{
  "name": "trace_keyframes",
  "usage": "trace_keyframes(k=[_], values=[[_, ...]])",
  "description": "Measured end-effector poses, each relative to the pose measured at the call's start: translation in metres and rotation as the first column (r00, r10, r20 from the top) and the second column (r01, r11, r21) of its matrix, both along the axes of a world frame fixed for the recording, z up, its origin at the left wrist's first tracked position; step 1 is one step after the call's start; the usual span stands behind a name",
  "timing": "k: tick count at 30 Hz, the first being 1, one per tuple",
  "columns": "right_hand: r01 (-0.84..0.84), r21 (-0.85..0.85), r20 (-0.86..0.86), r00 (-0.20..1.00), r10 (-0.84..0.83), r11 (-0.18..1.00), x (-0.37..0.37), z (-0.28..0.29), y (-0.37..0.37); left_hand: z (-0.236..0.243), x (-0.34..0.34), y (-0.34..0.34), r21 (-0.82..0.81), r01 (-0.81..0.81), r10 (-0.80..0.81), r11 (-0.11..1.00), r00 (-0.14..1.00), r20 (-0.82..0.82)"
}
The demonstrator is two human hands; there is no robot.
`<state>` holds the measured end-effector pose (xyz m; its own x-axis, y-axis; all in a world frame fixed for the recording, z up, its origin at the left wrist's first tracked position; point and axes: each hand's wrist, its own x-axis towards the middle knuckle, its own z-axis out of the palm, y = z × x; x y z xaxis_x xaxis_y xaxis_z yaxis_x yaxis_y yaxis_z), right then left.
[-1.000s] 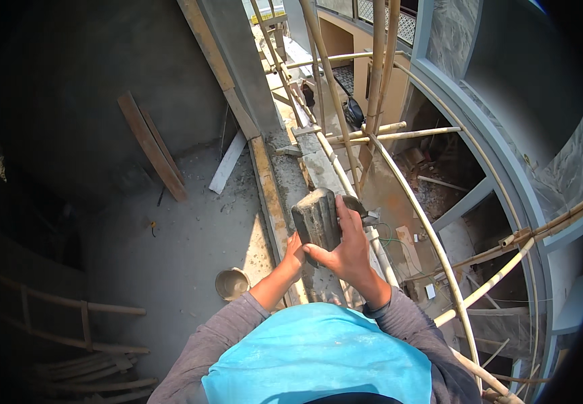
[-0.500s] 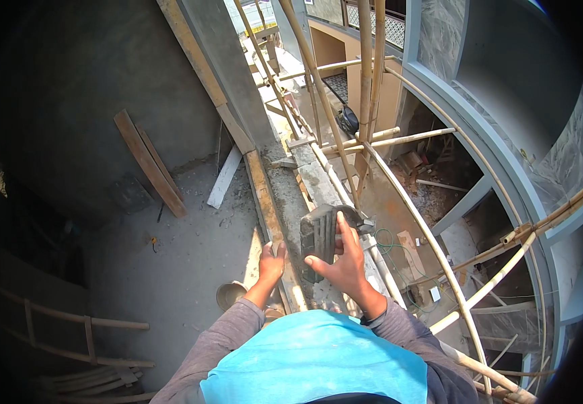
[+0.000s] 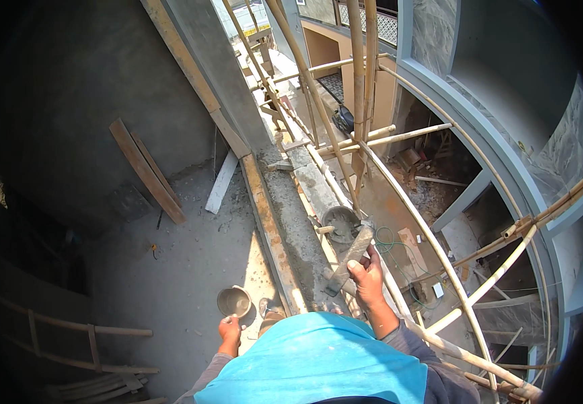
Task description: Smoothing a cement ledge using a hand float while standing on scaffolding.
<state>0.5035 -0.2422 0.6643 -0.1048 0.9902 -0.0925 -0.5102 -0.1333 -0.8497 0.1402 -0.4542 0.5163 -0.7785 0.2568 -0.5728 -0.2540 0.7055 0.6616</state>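
Observation:
My right hand (image 3: 370, 286) grips an elongated grey tool or block (image 3: 348, 266), held tilted beside a dark round pan (image 3: 337, 215) on the narrow ledge (image 3: 274, 195). My left hand (image 3: 229, 331) is low, left of the ledge, with fingers curled; anything inside them is hidden. A pale bucket (image 3: 234, 303) sits on the floor beyond it in the picture, apparently untouched. A board with yellowish stains (image 3: 261, 209) runs along the ledge's left edge.
Bamboo scaffolding (image 3: 439, 232) crosses the drop on the right, with a coiled green hose (image 3: 389, 246) below. Planks (image 3: 147, 172) and a white board (image 3: 223, 182) lean at the grey wall (image 3: 103, 81). A curved blue-grey facade (image 3: 490, 155) stands far right.
My left hand has left the grey piece and dropped toward the lower left. My right hand shifted right and down, turning the piece edge-up and uncovering the pan.

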Motion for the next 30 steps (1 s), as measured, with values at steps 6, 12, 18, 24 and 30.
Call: trace_keyframes(k=[6, 12, 18, 24, 30], values=[[-0.110, 0.074, 0.038, 0.994, 0.107, 0.991, -0.065, 0.042, 0.017, 0.118, 0.076, 0.141, 0.492, 0.240, -0.331, 0.837, 0.938, 0.107], [-0.151, 0.021, -0.221, 0.964, 0.151, 0.988, -0.078, 0.080, 0.037, 0.206, 0.132, 0.192, 0.632, 0.372, -0.450, 0.679, 0.892, -0.041], [-0.182, -0.084, -0.308, 0.940, 0.149, 0.980, -0.071, 0.069, 0.036, 0.190, 0.140, 0.197, 0.657, 0.336, -0.454, 0.675, 0.891, 0.011], [-0.215, -0.114, -0.266, 0.947, 0.179, 0.970, -0.069, 0.067, 0.035, 0.177, 0.147, 0.200, 0.767, 0.349, -0.580, 0.538, 0.814, 0.037], [-0.216, -0.102, -0.184, 0.963, 0.195, 0.971, -0.065, 0.066, 0.034, 0.201, 0.158, 0.197, 0.734, 0.387, -0.615, 0.557, 0.787, 0.051]])
